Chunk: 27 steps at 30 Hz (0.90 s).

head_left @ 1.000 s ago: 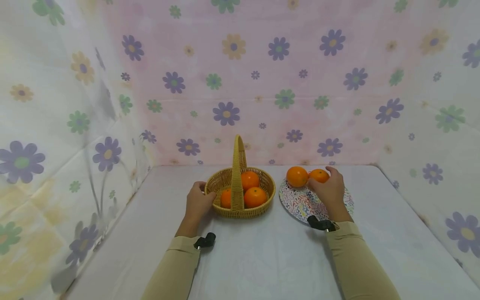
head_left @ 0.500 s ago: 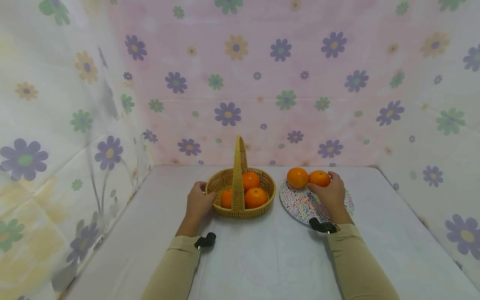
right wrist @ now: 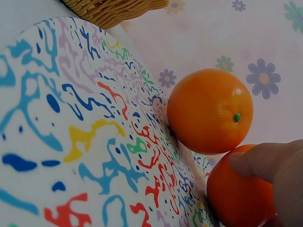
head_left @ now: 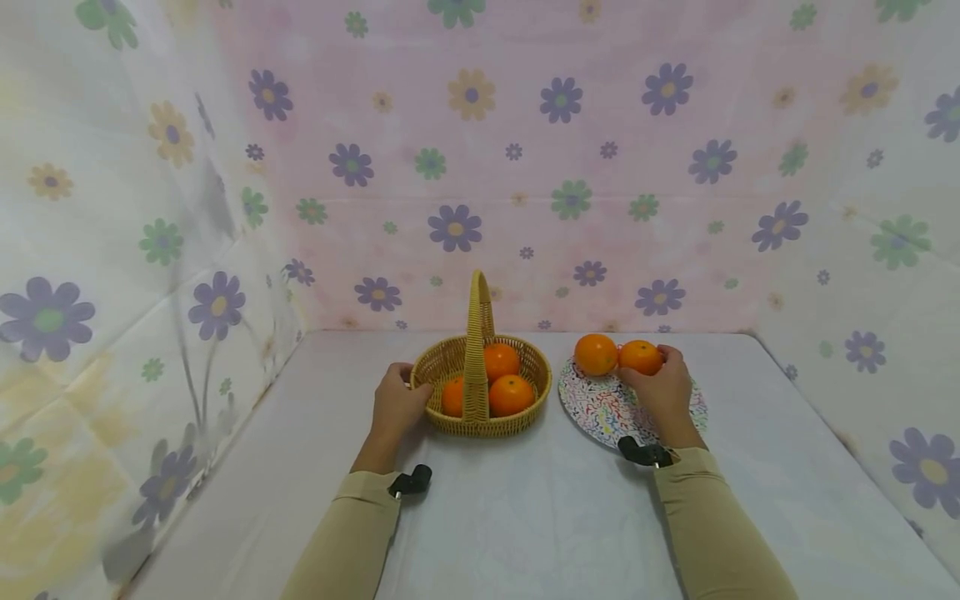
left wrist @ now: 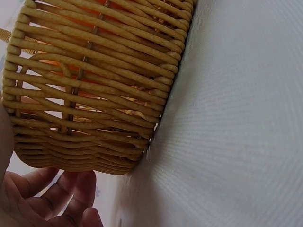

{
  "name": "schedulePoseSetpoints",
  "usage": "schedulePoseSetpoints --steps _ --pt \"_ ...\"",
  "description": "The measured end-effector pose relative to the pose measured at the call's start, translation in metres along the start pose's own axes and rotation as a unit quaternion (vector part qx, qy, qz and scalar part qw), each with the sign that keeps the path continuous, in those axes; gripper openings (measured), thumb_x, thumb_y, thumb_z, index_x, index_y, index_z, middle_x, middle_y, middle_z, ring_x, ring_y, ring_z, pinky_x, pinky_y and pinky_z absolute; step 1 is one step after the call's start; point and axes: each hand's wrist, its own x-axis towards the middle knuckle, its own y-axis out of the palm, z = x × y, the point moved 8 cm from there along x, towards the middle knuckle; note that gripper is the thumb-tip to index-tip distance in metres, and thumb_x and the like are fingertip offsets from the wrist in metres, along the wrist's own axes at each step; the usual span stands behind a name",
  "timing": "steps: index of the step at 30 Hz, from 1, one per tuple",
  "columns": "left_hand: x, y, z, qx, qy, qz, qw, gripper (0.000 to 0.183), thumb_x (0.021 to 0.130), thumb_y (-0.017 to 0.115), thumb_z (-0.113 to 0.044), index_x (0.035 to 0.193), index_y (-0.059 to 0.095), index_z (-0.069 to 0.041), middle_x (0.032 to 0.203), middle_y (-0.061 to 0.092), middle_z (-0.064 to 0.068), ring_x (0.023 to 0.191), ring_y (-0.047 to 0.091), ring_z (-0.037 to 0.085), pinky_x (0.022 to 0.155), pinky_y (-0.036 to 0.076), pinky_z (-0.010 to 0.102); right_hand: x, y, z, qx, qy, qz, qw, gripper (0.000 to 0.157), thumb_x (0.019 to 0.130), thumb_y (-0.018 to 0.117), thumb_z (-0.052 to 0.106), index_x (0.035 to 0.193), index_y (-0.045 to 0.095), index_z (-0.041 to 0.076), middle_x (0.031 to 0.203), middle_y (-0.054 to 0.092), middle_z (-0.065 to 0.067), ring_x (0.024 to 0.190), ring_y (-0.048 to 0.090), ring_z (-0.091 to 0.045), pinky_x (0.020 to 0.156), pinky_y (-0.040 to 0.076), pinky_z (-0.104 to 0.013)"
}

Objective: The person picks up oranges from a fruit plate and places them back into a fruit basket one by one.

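Note:
A yellow woven basket [head_left: 442, 423] with a tall arched handle stands on the table, with several oranges [head_left: 512, 395] inside. My left hand [head_left: 399, 404] grips the basket's left side, thumb at the rim; in the left wrist view its fingers [left wrist: 85, 189] curl at the basket's end. To the right lies a round plate [head_left: 606, 414] with multicoloured squiggles. Two oranges sit at its far edge, side by side. My right hand [head_left: 663, 392] holds the right orange [head_left: 640, 357]; the right wrist view shows the thumb across it. The left orange [right wrist: 210, 111] touches it, with a green stem spot.
A white cloth covers the table [head_left: 525, 517]. Flower-printed sheets [head_left: 517, 167] hang behind and on both sides. The basket handle [head_left: 476, 333] rises between the two hands. A narrow gap of table separates basket and plate.
The right orange and the right thumb sit very slightly lower in view, and more of the orange shows. The left hand and basket stay in place.

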Motion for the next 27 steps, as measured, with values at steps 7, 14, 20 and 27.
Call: schedulePoseSetpoints --steps 7,14,20,27 --pt "0.001 0.000 0.001 0.002 -0.001 0.000 1.0000 0.054 0.092 0.068 -0.024 0.139 0.050 -0.004 0.129 0.060 0.016 0.111 0.059 0.030 0.095 0.057 0.044 0.000 -0.007 0.001 0.007 0.008 -0.007 1.000 0.089 0.094 0.076 0.026 0.162 0.021 0.005 0.162 0.035 -0.022 0.146 0.039 -0.042 0.121 0.034 -0.056" --pt "0.001 -0.001 -0.001 -0.006 -0.007 0.003 1.0000 0.054 0.093 0.068 -0.024 0.139 0.049 -0.005 0.131 0.059 0.016 0.113 0.058 0.031 0.098 0.056 0.045 0.002 -0.010 0.005 0.016 0.010 -0.012 1.000 0.090 0.093 0.076 0.027 0.162 0.020 0.007 0.163 0.033 -0.021 0.146 0.039 -0.042 0.120 0.036 -0.055" --pt "0.000 -0.001 -0.001 -0.002 -0.007 0.004 1.0000 0.054 0.093 0.068 -0.024 0.140 0.049 -0.004 0.131 0.059 0.016 0.113 0.058 0.030 0.098 0.056 0.045 0.002 -0.014 0.011 0.018 -0.003 -0.032 0.999 0.088 0.093 0.075 0.026 0.162 0.023 0.008 0.162 0.036 -0.020 0.144 0.044 -0.041 0.116 0.041 -0.055" --pt "-0.001 -0.004 -0.002 0.015 -0.002 -0.004 0.9999 0.052 0.092 0.069 -0.025 0.137 0.052 -0.004 0.129 0.061 0.016 0.111 0.059 0.031 0.095 0.056 0.045 0.000 -0.017 0.022 0.025 -0.022 -0.049 0.998 0.085 0.094 0.075 0.027 0.161 0.026 0.011 0.162 0.038 -0.017 0.143 0.045 -0.039 0.114 0.043 -0.054"
